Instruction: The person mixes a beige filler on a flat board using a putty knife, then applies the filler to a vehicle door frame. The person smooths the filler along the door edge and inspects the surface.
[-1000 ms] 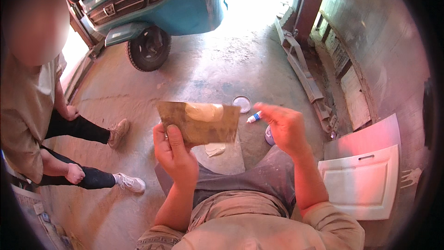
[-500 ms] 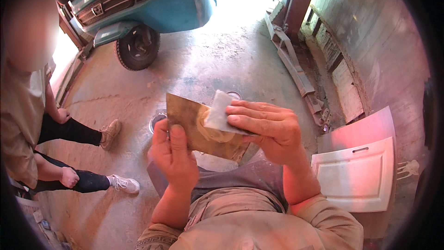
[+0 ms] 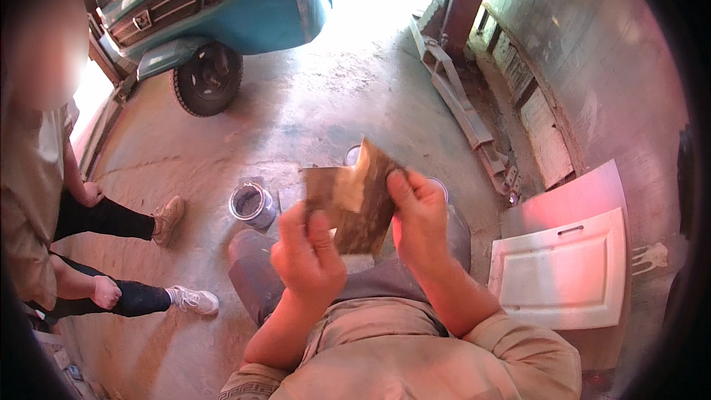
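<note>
Cream putty [image 3: 351,189] lies where the brown left plate [image 3: 324,184] and brown right plate [image 3: 379,196] meet, between both hands' fingers. Left hand [image 3: 309,255] clamps left plate; right hand [image 3: 419,216] clamps right plate. Open can [image 3: 252,206]: left of left fingers. White panel [image 3: 561,270]: well right of right fingers.

The right hand [image 3: 421,215], which one second ago was raised apart from the brown plate [image 3: 320,184], and half a second ago lay with its fingers stretched over it, has now turned, its thumb on the flat blade [image 3: 382,194]. This blade then showed a pale face; now it shows a brown one and is tilted steeply against the plate. The cream paste [image 3: 351,187], first a smooth strip and after that smeared, is now gathered where both meet. The round can [image 3: 252,205], earlier hidden, then partly covered, has come into clear sight.
</note>
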The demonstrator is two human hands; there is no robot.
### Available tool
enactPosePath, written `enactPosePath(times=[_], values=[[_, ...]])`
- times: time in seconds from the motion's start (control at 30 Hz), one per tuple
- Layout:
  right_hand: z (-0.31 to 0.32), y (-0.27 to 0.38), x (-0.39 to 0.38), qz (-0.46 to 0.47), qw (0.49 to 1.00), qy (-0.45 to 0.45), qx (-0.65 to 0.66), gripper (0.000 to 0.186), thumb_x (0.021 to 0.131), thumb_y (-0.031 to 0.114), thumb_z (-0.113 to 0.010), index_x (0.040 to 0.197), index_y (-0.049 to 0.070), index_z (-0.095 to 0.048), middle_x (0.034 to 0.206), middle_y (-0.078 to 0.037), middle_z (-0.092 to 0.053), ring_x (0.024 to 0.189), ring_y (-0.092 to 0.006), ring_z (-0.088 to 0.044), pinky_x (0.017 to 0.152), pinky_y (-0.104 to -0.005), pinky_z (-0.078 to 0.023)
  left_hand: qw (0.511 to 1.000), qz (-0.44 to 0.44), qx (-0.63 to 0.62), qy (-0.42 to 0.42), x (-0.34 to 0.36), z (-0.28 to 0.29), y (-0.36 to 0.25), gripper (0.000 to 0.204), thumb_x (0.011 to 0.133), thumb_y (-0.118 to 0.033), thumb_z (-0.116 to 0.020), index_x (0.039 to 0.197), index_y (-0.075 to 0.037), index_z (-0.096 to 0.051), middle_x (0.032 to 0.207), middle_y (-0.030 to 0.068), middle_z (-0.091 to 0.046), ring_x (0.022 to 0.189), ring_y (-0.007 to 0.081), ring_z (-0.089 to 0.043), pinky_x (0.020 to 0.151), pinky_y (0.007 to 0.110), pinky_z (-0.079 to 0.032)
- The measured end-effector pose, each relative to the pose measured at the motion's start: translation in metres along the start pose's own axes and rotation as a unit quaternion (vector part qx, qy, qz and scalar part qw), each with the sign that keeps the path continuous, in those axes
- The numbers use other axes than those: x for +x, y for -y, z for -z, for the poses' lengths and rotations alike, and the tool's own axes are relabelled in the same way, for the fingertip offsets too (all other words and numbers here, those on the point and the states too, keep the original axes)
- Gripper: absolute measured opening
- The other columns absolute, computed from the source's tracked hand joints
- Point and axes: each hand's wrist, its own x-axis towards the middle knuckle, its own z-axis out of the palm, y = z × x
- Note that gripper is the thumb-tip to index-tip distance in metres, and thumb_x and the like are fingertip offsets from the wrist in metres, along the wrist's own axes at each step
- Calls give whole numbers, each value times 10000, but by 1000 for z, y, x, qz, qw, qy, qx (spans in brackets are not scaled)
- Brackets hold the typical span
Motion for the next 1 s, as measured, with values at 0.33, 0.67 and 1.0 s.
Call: enactPosePath(times=[0.33,0.67,1.0], values=[[-18,48,-4,320,893,161,-274,273,867,11,-676,1131,-31,-732,1102,-167,-753,1017,-261,-741,903,-337,-565,937,223,-266,32,-6,14,22,215,1066,-204,-550,1140,-4,-577,941,-10,-629,773,39,-544,613,201,-432],[1,34,25,322,796,57,-508,263,888,28,-687,1145,3,-737,1054,-140,-766,933,-244,-758,766,-337,-586,920,186,-293,-182,15,25,25,217,1065,-178,-542,1121,32,-546,935,46,-622,800,94,-586,614,229,-461],[-38,46,-17,493,740,193,-416,299,848,42,-733,1137,-30,-729,1067,-192,-755,1018,-317,-745,858,-383,-582,980,134,-140,-46,9,24,27,191,1073,-146,-503,1183,5,-539,981,39,-610,801,58,-540,623,200,-441]])
